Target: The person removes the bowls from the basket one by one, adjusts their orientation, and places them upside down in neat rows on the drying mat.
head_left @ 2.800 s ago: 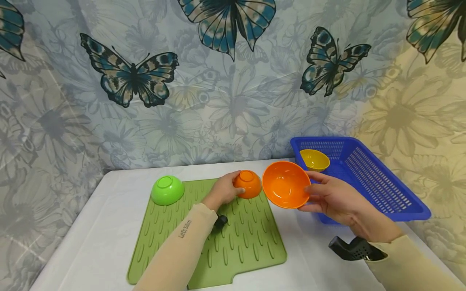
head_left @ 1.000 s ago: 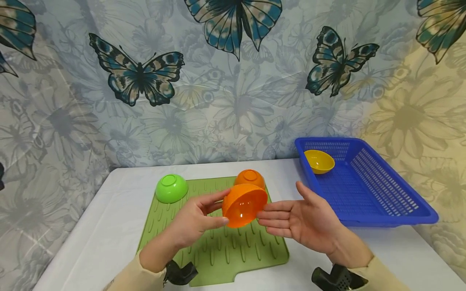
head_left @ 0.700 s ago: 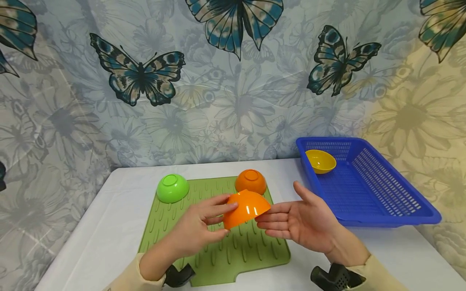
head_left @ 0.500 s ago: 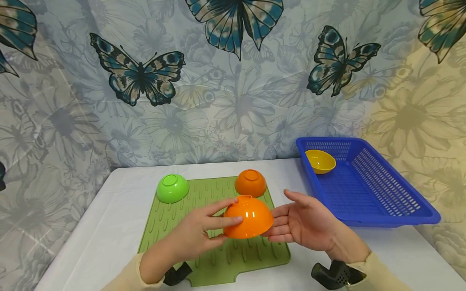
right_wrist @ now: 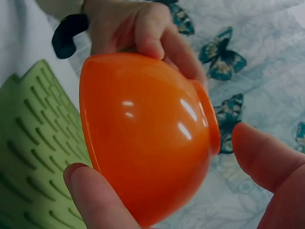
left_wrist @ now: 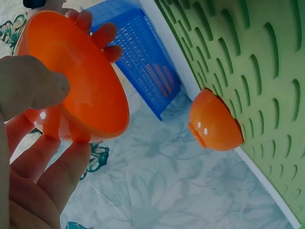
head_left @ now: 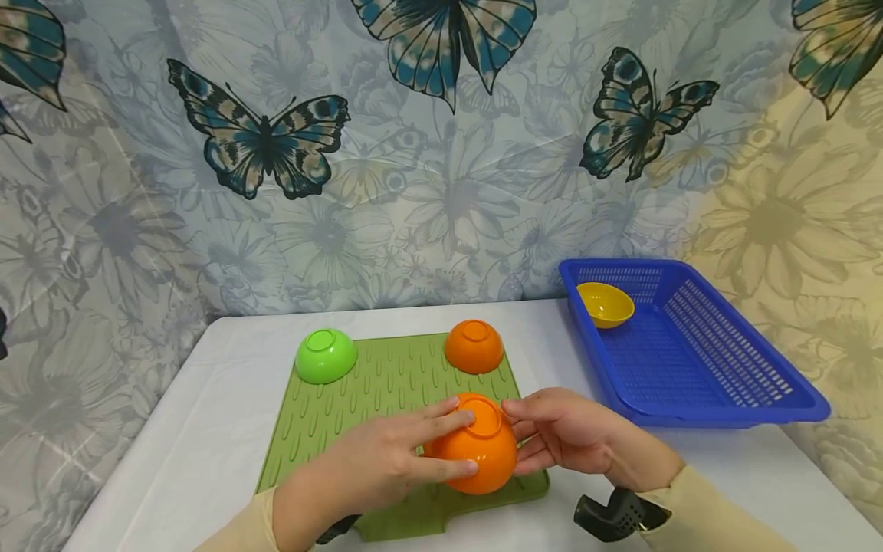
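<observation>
An orange bowl [head_left: 500, 452], bottom turned up and toward the head camera, is held above the front of a green ribbed mat [head_left: 297, 437]. My left hand [head_left: 379, 460] grips its left side. In the left wrist view the thumb [left_wrist: 45, 86] lies inside the bowl and the fingers spread under its outer wall. My right hand [head_left: 576, 433] is at the bowl's right side. Its fingers are at the rim, while the thumb [right_wrist: 267, 157] stands apart from the foot ring in the right wrist view.
A smaller orange bowl [head_left: 474, 349] and a green bowl [head_left: 326, 357] sit upside down on the mat's far corners. At the right stands a blue basket [head_left: 717, 416] with a yellow bowl [head_left: 607, 305] inside. A patterned butterfly cloth [head_left: 455, 199] hangs behind the white table [head_left: 186, 414].
The held orange bowl went from my right hand to my left, turned from opening-forward to bottom-up, and came lower and nearer. My left hand let go of the smaller orange bowl.
</observation>
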`<state>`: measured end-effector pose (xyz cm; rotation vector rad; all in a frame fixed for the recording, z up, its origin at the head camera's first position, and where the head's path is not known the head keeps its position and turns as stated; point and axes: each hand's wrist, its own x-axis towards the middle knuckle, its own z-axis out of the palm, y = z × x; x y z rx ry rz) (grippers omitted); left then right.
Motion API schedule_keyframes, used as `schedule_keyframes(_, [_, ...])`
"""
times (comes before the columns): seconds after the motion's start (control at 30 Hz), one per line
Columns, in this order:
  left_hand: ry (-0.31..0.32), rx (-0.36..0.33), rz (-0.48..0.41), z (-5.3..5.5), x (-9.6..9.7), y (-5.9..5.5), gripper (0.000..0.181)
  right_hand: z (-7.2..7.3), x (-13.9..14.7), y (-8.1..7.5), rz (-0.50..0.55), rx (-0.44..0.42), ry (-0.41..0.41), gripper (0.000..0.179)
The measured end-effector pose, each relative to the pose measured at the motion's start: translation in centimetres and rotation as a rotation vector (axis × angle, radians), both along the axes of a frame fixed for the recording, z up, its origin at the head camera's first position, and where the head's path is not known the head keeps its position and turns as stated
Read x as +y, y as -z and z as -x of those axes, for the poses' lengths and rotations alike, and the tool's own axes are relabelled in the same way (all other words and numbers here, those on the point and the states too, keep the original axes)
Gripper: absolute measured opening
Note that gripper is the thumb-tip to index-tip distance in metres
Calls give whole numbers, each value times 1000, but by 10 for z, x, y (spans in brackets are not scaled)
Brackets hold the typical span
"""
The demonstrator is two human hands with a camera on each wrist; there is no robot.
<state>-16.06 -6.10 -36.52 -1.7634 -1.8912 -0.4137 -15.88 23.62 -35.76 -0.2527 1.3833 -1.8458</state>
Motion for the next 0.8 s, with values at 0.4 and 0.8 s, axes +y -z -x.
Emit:
schedule_keyframes(0.4, [-265,-548,-53,-16,5,4,86,-7,-13,2,-160,194,194,33])
schedule_keyframes(0.8, [-297,-1882,-659,-17,19,4,109,-10,-25,4,-247,298,329,44])
